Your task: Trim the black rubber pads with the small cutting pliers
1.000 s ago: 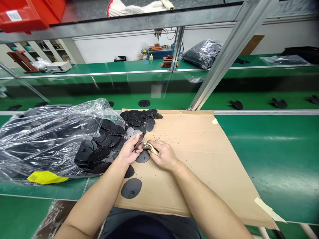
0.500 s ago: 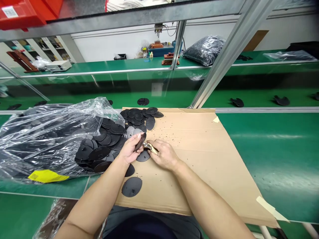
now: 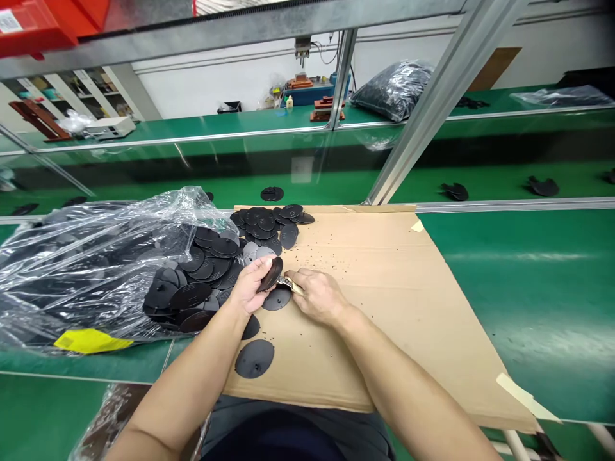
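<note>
Disc (image 3: 270, 275), thin, black (and tilted)

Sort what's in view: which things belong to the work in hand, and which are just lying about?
In the work:
left hand, holding a black disc
right hand, gripping pliers
pile of loose discs
cardboard sheet underneath

Apparently just lying about:
red bin
stuffed plastic bag at the back
white boxy device

Bright, glare on green table (image 3: 509, 288), blurred edges
</note>
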Tool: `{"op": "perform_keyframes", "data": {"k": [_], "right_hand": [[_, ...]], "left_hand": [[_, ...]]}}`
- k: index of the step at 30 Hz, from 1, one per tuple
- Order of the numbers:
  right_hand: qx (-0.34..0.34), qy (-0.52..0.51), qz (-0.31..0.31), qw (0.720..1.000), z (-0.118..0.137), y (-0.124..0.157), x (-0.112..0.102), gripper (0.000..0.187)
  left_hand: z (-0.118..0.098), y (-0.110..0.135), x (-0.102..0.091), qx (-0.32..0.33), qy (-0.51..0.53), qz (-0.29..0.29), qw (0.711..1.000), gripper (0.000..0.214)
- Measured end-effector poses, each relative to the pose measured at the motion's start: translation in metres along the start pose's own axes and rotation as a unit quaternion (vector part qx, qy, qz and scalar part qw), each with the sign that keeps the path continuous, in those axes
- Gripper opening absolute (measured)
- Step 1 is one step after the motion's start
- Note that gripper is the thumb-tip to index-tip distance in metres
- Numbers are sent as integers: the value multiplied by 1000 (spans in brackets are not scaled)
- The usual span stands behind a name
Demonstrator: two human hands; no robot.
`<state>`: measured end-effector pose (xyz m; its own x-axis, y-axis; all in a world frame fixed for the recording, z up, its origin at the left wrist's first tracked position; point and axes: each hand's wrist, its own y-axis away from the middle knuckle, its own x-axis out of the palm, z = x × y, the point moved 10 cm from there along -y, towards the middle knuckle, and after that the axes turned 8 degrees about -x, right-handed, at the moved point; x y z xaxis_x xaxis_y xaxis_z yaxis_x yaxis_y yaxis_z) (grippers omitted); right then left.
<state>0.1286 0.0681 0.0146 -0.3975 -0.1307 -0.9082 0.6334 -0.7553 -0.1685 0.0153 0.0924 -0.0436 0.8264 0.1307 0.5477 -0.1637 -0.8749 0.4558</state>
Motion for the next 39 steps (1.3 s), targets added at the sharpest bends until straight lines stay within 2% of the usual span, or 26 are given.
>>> {"op": "perform_keyframes", "data": {"k": [4,8,11,13,16,19,23,26,29,31,33,36,37,39], "right_hand": [[1,-2,-5,1000,-2,1,4,32],[-8,-50,-93,994,-1,2,-4,24],[-69,-74,-136,985,16,2,-9,18],[-132,-69,-110,983,35,1,-3,19],[-179,-31,-39,983,54,-1,15,22],[-173,-4,-1,985,56,-4,26,22],[-164,-32,9,986,51,-4,27,27],[-157,-90,-12,983,44,-2,20,29],[-105,-190,-84,973,24,-1,6,25],[-24,-296,-158,942,-2,1,-4,17],[64,-438,-216,871,-29,5,-4,18],[143,-611,-245,739,-52,7,9,31],[155,-641,-252,708,-56,8,11,34],[164,-676,-265,668,-62,8,12,35]], "left_hand": [[0,0,1,3,-2,2,1000,47],[-5,2,4,5,41,4,999,35],[-8,3,1,-14,124,1,992,18],[-9,4,1,-36,180,19,983,7],[-11,5,2,-50,234,54,969,15],[-14,6,0,-43,253,69,964,27],[-15,7,1,-47,270,64,960,32],[-12,4,1,-56,262,33,963,24],[-14,0,-7,-15,232,-16,972,15],[-18,-1,-9,20,202,-17,979,16],[-20,-2,-6,42,164,0,986,21],[-22,1,-3,66,115,13,991,30],[-22,2,-1,71,101,15,992,32],[-20,5,4,71,70,22,995,35]]}}
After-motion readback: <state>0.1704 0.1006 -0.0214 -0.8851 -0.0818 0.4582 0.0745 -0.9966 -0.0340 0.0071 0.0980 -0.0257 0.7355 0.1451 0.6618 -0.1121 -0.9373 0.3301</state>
